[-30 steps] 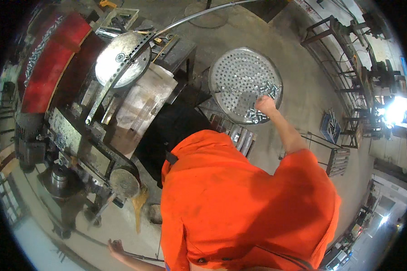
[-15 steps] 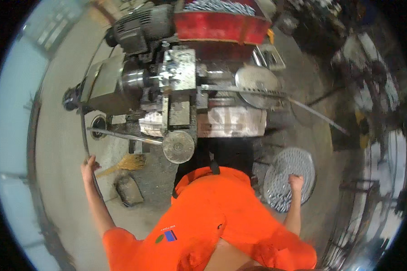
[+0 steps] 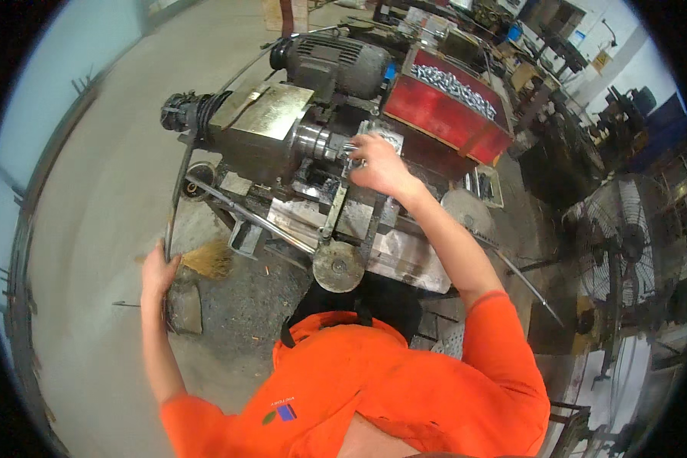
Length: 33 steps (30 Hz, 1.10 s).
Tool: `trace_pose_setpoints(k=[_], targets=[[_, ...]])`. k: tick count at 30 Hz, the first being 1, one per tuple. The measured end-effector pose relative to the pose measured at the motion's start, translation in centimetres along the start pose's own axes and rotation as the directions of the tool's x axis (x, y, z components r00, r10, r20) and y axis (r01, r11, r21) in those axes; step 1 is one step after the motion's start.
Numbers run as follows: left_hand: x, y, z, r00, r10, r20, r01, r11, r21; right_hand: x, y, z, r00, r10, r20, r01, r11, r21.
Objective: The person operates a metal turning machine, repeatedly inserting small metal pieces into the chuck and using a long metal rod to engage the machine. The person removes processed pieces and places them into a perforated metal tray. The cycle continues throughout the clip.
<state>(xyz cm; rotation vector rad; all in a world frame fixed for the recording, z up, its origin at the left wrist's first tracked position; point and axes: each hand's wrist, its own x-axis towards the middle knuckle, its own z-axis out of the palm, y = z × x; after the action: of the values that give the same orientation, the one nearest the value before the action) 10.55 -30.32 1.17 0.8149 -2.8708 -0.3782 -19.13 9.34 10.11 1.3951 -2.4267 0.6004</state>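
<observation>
My left hand (image 3: 160, 271) is closed around the lower end of a long dark lever (image 3: 177, 202), which runs up along the left side of a lathe-like machine. Across the machine reaches my right arm. My right hand (image 3: 380, 164) is at the shiny round spindle nose (image 3: 313, 141), its fingers curled in beside the metal block. Whatever its fingertips pinch is too small and covered to make out. Below it, a round metal handwheel (image 3: 338, 267) and a bright rod handle (image 3: 259, 220) stick out toward me.
Behind the machine are a ribbed motor (image 3: 336, 65) and a red bin (image 3: 443, 114) of small metal parts. A straw broom (image 3: 208, 259) and a dustpan (image 3: 184, 308) lie at left. A rod (image 3: 530, 288) juts out right, near a fan (image 3: 622, 240).
My right hand has moved from above the round tray of metal parts, up and left to the spindle. My left hand stays on the lever. The view has turned and shifted.
</observation>
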Motion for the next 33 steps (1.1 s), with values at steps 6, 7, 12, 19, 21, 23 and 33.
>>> trace_pose_setpoints(k=[6,7,12,19,21,23,33], targets=[[-4.1,0.1,-1.2,0.993,-0.106,0.054,0.104,0.993,0.049,5.7,1.5,3.9,0.891,0.333,0.308,-0.336,0.941,-0.043],[-4.4,-0.1,-1.2,0.992,-0.125,0.028,0.124,0.992,0.027,6.4,1.5,4.1,0.889,0.357,0.289,-0.364,0.931,-0.030],[-4.4,-1.0,0.4,0.987,-0.156,-0.028,0.157,0.988,0.015,7.4,1.8,5.6,0.895,0.353,0.273,-0.378,0.925,0.045],[-3.4,-0.6,-0.2,0.981,-0.191,0.027,0.178,0.951,0.254,6.3,4.1,7.3,0.981,0.162,0.109,-0.175,0.977,0.125],[-1.1,-7.5,-1.2,0.976,-0.216,0.038,0.185,0.902,0.391,7.0,1.4,4.7,0.927,0.223,0.301,-0.277,0.949,0.151],[3.7,-14.5,-3.1,0.944,0.209,-0.256,-0.031,0.826,0.562,6.6,1.9,5.9,0.881,0.408,0.240,-0.445,0.886,0.127],[11.4,-16.7,-0.2,0.871,0.099,-0.482,0.056,0.953,0.298,3.7,1.4,2.6,0.987,0.151,-0.053,-0.151,0.988,0.011]])
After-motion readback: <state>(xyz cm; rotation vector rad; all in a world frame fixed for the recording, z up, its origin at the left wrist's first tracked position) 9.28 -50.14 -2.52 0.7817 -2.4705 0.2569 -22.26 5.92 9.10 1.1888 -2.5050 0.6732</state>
